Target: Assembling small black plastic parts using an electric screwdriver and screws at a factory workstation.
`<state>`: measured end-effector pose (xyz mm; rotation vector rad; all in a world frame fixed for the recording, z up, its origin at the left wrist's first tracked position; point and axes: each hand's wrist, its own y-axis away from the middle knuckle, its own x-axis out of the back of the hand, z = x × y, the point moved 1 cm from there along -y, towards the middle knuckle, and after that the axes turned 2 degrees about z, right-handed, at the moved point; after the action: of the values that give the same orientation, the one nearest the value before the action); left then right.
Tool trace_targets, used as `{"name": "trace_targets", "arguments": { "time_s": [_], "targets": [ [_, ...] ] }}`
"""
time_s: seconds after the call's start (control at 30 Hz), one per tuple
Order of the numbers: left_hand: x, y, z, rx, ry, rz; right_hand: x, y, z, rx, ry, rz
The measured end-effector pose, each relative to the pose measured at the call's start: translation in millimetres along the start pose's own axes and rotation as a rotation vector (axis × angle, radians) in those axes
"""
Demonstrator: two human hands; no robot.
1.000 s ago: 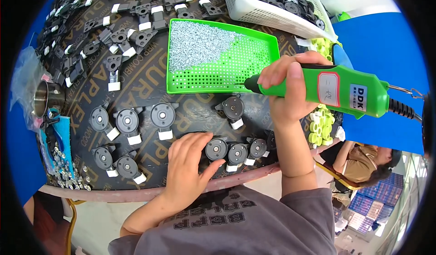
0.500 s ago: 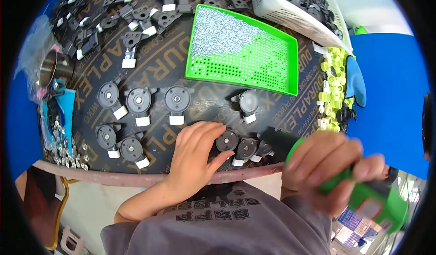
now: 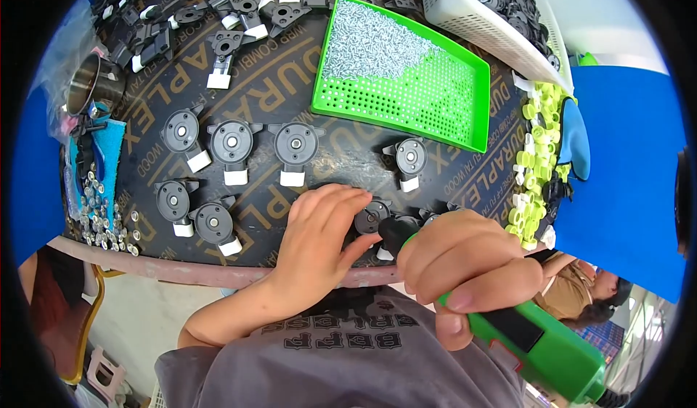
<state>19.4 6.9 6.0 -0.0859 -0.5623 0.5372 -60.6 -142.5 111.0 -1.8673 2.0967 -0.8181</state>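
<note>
My right hand (image 3: 465,266) is wrapped round a green electric screwdriver (image 3: 555,353). Its black nose points left, right beside a black round part (image 3: 369,218) near the table's front edge; the bit's tip cannot be made out. My left hand (image 3: 312,245) curves about that part, fingers on its far side and thumb on its near side, steadying it on the table. More such parts lie to its right, mostly covered by the screwdriver and my right hand. Beyond, a separate round part (image 3: 411,157) with a white end lies flat.
Several round parts (image 3: 296,145) lie left of my hands. A green perforated tray (image 3: 399,121) holds small silver screws. Black brackets (image 3: 225,43) spread at the back left, yellow-green caps (image 3: 534,161) along the right. A white basket (image 3: 465,27) stands behind. Another person (image 3: 577,288) is at right.
My right hand has brought the screwdriver left, its nose now beside the part at my left hand. The left hand stays around the part. The view has shifted slightly, and another person shows at right.
</note>
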Motion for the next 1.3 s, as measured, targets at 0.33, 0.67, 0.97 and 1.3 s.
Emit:
{"name": "trace_targets", "arguments": {
  "time_s": [0.33,0.67,0.97,1.3],
  "targets": [
    [-5.3,-0.7,3.7,-0.001,-0.049,-0.001,-4.9,5.3,0.1,-0.011,0.053,0.170],
    [-8.6,-3.8,3.7,0.013,-0.059,0.001,65.6,-1.3,61.2,0.050,0.243,0.733],
    [-7.7,-4.1,3.4,0.021,-0.070,0.008,67.5,-1.7,67.3,0.043,0.317,0.742],
    [-5.3,-1.3,2.7,0.020,-0.105,0.004,63.0,5.3,46.8,0.093,0.233,0.759]
  ]
}}
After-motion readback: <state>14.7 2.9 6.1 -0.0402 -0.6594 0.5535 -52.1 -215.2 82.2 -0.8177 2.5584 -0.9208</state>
